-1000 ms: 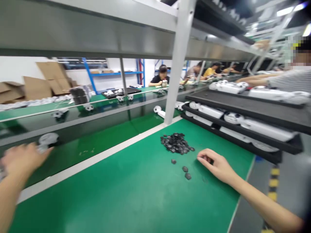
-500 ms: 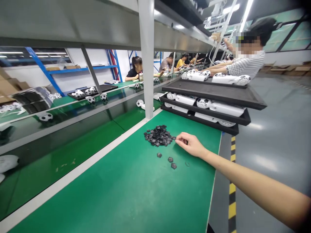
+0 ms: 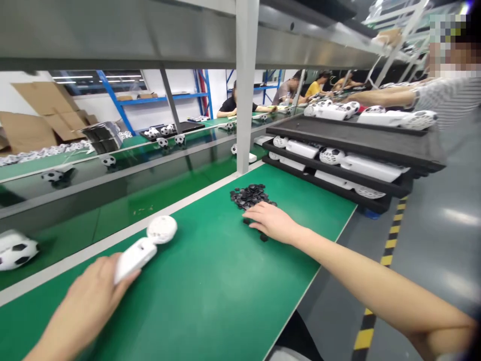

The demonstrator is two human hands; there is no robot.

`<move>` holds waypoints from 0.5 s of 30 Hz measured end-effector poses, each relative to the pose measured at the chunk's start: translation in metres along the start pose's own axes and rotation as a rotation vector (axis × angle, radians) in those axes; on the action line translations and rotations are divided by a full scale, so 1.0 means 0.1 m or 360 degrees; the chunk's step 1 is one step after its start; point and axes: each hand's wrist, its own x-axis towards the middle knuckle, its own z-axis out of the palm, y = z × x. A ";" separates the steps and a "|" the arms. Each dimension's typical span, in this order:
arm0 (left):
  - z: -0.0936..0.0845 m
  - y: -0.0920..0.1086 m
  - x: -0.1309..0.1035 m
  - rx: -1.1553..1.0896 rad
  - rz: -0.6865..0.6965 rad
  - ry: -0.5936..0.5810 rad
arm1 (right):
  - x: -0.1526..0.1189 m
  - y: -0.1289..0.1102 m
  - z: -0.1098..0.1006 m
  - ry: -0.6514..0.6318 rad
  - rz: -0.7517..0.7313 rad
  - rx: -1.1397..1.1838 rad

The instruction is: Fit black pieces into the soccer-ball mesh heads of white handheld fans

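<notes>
The left hand (image 3: pixel 88 296) closes its fingers round the body of a white plastic part (image 3: pixel 137 258) above the green bench (image 3: pixel 195 311); it looks light, stiff and smooth, best gripped there. The right hand's (image 3: pixel 276 223) fingers, loosely curled, meet small black pieces (image 3: pixel 250 195); any hold is hidden.

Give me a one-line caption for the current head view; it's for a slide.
Left hand holds a white part; right hand is at the black pieces.
</notes>
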 end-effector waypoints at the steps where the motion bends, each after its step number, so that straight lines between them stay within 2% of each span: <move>1: 0.02 0.14 -0.12 -0.0022 0.0023 -0.0106 | 0.02 -0.02 0.03 -0.0056 -0.0045 -0.0100; 3: 0.03 0.37 -0.26 -0.0045 0.0048 -0.0208 | 0.05 -0.05 0.08 -0.0131 -0.0098 -0.0276; 5: 0.00 0.52 -0.29 -0.0043 0.0102 -0.0184 | 0.06 -0.08 0.12 -0.0159 -0.0106 -0.0413; 9: -0.12 0.74 -0.02 -0.0137 0.0396 -0.0107 | 0.16 -0.14 0.11 -0.0205 -0.0077 -0.0553; 11: -0.15 0.82 0.17 -0.0227 0.0499 -0.0207 | 0.23 -0.16 0.07 -0.0240 -0.0059 -0.0548; 15: -0.10 0.90 0.37 -0.0360 0.0422 -0.0397 | 0.36 -0.17 0.00 -0.0282 -0.0072 -0.0503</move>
